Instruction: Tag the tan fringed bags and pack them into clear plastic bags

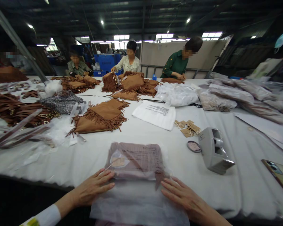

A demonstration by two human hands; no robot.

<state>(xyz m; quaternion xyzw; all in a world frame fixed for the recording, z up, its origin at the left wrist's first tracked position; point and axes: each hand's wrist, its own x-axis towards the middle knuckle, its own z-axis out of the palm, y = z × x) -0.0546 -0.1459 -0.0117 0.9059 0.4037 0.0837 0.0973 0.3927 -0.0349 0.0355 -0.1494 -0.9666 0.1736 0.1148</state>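
Observation:
In front of me at the table's near edge lies a frosted plastic bag (141, 201) with a brown bag (136, 157) inside it. Printed text and a small tan tag (118, 161) show through the plastic. My left hand (94, 185) lies flat on the bag's left side, fingers stretched. My right hand (179, 193) rests on its right side, fingers also stretched and slightly spread. The lower, loose part of the plastic hangs toward me between the hands.
A grey tape dispenser (214, 150), a small round dish (193, 146) and tan tags (187, 128) sit to the right, with a phone (279, 175) beyond. Stacked fringed brown bags (100, 116), white plastic bags (155, 113) and straps (21, 110) lie farther off. Several people work across the table.

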